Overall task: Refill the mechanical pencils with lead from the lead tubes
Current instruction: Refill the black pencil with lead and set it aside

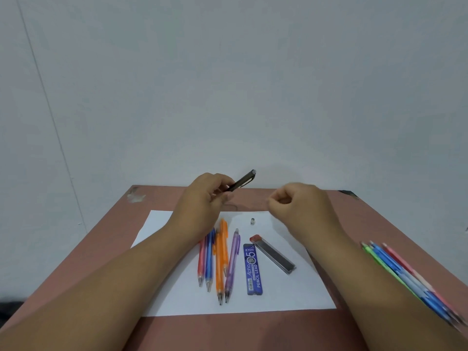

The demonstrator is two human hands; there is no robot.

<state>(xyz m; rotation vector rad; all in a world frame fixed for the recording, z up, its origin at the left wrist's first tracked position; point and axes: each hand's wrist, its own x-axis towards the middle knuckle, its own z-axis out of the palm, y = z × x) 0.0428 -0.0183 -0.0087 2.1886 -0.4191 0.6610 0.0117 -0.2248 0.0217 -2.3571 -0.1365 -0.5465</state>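
A dark pencil (240, 181) is gripped by the left hand (206, 196); the right hand (295, 202) is pinched (contents unseen). Beside the lead tube (273, 254), the small cap (252, 221) could be knocked away.

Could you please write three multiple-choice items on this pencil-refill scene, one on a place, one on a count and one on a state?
1. Where does the blue lead tube lie?
A. On the white paper
B. On the bare table at the far left
C. In the right hand

2. How many orange pencils lie on the paper?
A. None
B. Two
C. Five

3. What is the left hand doing?
A. Resting flat on the table
B. Holding the dark pencil above the table
C. Holding the clear lead case

Answers:
1 A, the tube lies on the sheet, beside the purple pencil.
2 B, two orange barrels lie side by side.
3 B, its fingers curl round the dark pencil, whose far end points up and right.
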